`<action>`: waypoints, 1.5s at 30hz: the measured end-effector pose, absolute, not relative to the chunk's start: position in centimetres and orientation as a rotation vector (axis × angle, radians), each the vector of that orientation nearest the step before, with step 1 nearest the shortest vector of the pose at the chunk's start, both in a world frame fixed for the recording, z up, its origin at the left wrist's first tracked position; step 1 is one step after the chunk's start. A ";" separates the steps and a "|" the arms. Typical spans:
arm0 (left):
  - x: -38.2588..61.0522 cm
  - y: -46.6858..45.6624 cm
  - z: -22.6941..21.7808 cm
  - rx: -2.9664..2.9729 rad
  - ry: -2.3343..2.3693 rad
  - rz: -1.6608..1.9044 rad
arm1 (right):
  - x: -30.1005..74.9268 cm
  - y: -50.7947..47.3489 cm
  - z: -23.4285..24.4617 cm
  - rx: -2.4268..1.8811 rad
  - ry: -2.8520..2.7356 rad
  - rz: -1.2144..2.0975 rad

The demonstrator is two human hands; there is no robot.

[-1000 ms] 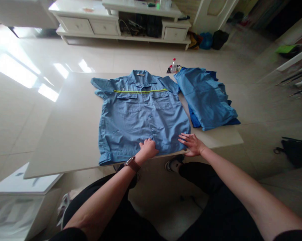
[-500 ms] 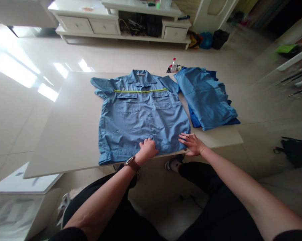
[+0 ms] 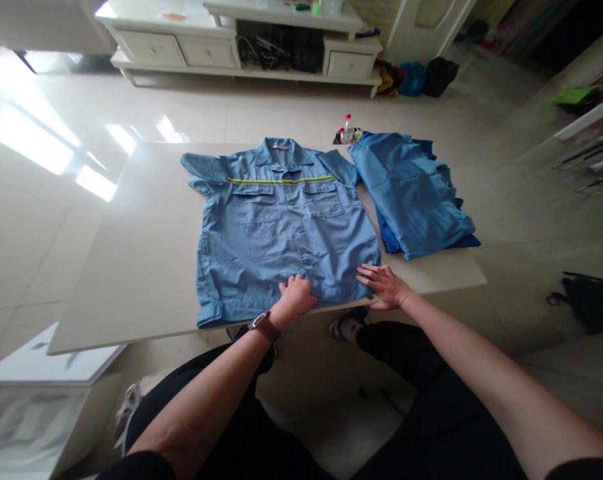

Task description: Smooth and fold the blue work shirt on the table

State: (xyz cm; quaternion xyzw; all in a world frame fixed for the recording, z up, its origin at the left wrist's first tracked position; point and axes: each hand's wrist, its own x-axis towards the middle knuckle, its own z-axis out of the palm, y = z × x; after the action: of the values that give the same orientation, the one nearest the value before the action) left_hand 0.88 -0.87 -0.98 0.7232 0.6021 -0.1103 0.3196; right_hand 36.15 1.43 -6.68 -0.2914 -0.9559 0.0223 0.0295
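Observation:
A blue short-sleeved work shirt (image 3: pixel 261 247) lies front up on the table, collar away from me. It has a yellow stripe across the chest, two flap pockets and a row of buttons. My left hand (image 3: pixel 296 295), with a brown-strapped watch at the wrist, is closed on the bottom hem near the button line; its fingertips are partly hidden. At the hem's right corner, my right hand (image 3: pixel 385 288) lies with fingers stretched and apart on the cloth, its thumb by the table edge. To the right is a pile of folded blue garments (image 3: pixel 411 193).
The pale table (image 3: pixel 136 247) has its near edge just under the hem. Behind the table stands a clear bottle with a red cap (image 3: pixel 348 127). A white cabinet (image 3: pixel 206 53) is at the back, a white box (image 3: pixel 46 363) at lower left, and a black bag (image 3: pixel 594 300) at right.

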 end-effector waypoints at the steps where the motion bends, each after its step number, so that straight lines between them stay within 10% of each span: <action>1: 0.9 -0.9 -0.9 1.902 1.584 -0.288 | 36.1 1.4 -6.7 -0.897 -2.946 0.066; 45: 0.4 -1.0 -1.5 2.029 1.492 -0.063 | 35.6 0.6 -6.3 -0.993 -2.919 0.092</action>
State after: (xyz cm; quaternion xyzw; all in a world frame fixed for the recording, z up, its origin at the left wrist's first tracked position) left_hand 0.41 -1.02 -1.46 0.7668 0.5637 -0.0237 0.3060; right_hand 35.57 0.62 -6.31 -0.3219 -0.9459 0.0298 0.0284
